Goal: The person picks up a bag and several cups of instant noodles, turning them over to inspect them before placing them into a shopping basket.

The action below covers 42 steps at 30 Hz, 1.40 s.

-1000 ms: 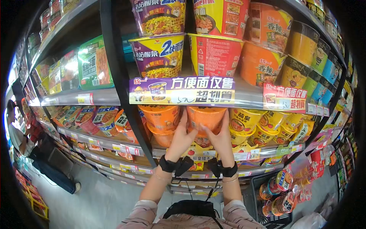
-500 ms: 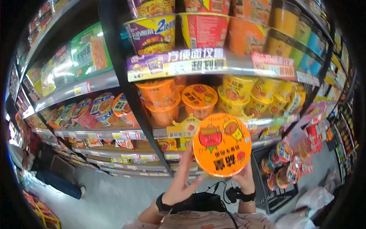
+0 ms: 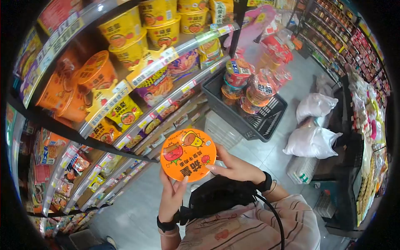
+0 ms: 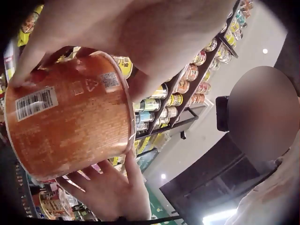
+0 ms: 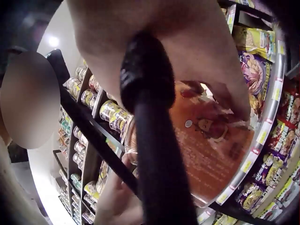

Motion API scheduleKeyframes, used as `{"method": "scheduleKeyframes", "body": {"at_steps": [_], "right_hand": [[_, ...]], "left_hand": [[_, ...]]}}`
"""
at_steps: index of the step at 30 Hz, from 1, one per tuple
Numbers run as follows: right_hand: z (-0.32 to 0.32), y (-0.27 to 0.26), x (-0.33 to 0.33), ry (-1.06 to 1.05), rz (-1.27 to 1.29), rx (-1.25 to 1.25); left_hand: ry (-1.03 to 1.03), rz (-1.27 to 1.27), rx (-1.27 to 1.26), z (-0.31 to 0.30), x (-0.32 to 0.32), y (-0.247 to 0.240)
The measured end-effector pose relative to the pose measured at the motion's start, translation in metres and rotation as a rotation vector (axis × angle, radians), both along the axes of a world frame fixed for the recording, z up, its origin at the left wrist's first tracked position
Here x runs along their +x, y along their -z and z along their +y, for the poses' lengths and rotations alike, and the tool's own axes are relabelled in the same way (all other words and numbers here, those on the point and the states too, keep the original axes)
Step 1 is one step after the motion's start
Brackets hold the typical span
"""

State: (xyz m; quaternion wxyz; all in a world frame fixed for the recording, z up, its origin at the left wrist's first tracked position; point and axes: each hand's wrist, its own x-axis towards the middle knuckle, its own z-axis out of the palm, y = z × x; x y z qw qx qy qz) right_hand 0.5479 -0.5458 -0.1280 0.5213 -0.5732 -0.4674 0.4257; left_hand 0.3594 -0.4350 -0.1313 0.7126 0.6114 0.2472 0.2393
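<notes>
An orange instant-noodle bowl (image 3: 188,155) is held in front of the person's torso, its printed lid turned up toward the head camera. The left hand (image 3: 171,199) grips its near left side, thumb at the lid's rim. From the right, the right hand (image 3: 233,166) holds the opposite side, its thumb also at the rim. In the left wrist view, the bowl's side (image 4: 75,119) shows a barcode, with the right hand (image 4: 115,190) below it. A black cable crosses the right wrist view, covering part of the bowl (image 5: 211,150).
A black basket (image 3: 273,114) with several noodle cups stands on the floor by the shelf. Orange bowls (image 3: 62,98) and yellow bowls (image 3: 125,33) fill the shelf at upper left. White plastic bags (image 3: 313,139) lie on the right, beside a dark rack.
Both hands drew the orange bowl off the shelf and brought it back toward the body. The head view has swung right, bringing the basket and bags nearer the middle.
</notes>
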Motion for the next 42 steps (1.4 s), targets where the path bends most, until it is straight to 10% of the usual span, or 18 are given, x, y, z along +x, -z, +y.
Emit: {"method": "scheduleKeyframes", "body": {"at_steps": [10, 23, 28, 33, 39, 42], "right_hand": [[-0.045, 0.027, 0.132, 0.197, -0.028, -0.057], [-0.013, 0.177, 0.336, 0.316, 0.075, -0.048], [-0.005, 0.255, 0.357, 0.278, 0.012, -0.027], [-0.006, 0.284, 0.354, 0.215, 0.181, -0.304], [-0.006, 0.359, 0.332, 0.249, 0.237, -0.189], [-0.007, 0.38, 0.329, 0.196, 0.337, -0.288]], "left_hand": [[0.292, 0.172, 0.001, 0.001, 0.15, 0.021], [0.46, 0.57, 0.197, 0.081, 0.406, 0.205], [0.448, 0.433, 0.263, 0.069, 0.453, 0.124], [0.522, 0.815, 0.701, 0.1, 0.464, 0.271], [0.715, 0.996, 0.645, 0.088, 0.506, 0.21], [0.719, 0.82, 0.603, 0.092, 0.501, 0.285]]}}
